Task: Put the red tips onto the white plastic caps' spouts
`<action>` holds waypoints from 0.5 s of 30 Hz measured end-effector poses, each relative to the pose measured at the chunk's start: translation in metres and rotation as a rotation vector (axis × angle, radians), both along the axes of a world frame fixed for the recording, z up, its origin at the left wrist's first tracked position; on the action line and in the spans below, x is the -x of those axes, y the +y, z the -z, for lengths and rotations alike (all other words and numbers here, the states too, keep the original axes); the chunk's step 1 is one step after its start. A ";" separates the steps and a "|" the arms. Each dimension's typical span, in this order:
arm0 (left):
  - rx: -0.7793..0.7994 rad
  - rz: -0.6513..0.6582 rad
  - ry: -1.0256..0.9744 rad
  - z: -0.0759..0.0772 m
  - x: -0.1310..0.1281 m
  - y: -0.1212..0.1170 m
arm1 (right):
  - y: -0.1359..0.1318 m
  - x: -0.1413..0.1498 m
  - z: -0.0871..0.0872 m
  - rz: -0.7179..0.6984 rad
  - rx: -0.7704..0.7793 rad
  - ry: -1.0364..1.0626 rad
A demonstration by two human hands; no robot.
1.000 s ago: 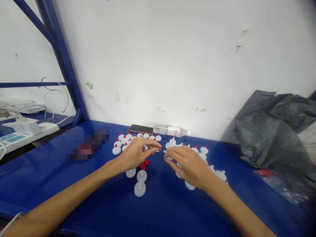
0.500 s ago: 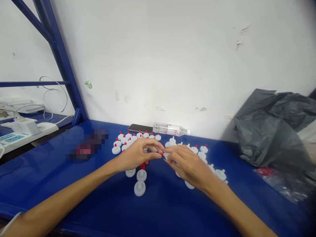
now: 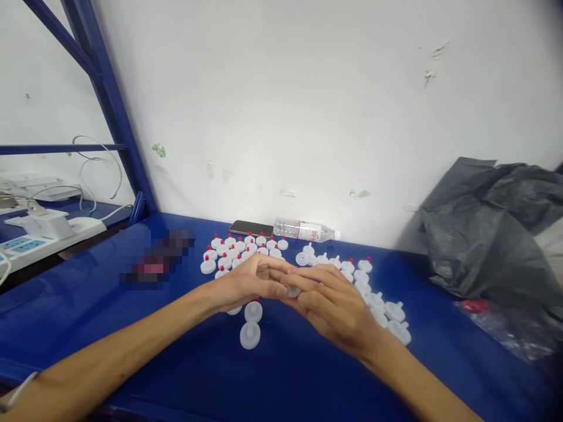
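My left hand [image 3: 255, 281] and my right hand [image 3: 334, 302] meet above the middle of the table. The right fingers are closed around a white plastic nozzle cap [image 3: 294, 291], partly hidden by them. My left thumb and fingers pinch at its tip, where a bit of a small red tip cap [image 3: 285, 286] shows. Left of the hands stand several white caps with red tips [image 3: 224, 262]. To the right lie several white nozzle caps [image 3: 394, 312], most without red. Two more white caps [image 3: 250, 336] lie in front of my left hand.
A dark phone [image 3: 251, 228] and a clear bottle [image 3: 305, 230] lie along the wall. At the right is a grey plastic bag [image 3: 488, 228] beside a clear bag [image 3: 505, 331] with red in it. A power strip [image 3: 35, 243] is at the left.
Both hands have come closer together and slightly lower, and the left fingers now press against the white nozzle cap in my right hand. The loose caps near the right wrist show more.
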State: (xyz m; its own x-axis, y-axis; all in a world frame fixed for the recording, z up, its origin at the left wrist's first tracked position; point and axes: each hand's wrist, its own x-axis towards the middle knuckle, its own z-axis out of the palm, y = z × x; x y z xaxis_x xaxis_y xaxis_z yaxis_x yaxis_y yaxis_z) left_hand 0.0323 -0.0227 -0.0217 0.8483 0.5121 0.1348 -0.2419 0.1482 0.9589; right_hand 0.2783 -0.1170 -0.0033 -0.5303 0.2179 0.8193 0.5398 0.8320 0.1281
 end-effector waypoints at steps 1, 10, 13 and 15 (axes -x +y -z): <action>-0.008 -0.004 -0.003 0.001 0.000 0.000 | 0.000 0.001 0.000 -0.004 0.006 0.012; -0.197 -0.284 0.154 -0.010 0.004 0.005 | 0.002 -0.003 -0.002 0.076 0.031 0.015; -0.348 -0.508 0.169 -0.021 0.011 0.006 | 0.012 -0.010 0.008 0.156 0.109 -0.015; -0.430 -0.639 0.187 -0.025 0.017 0.010 | 0.019 -0.016 0.018 0.189 0.182 -0.069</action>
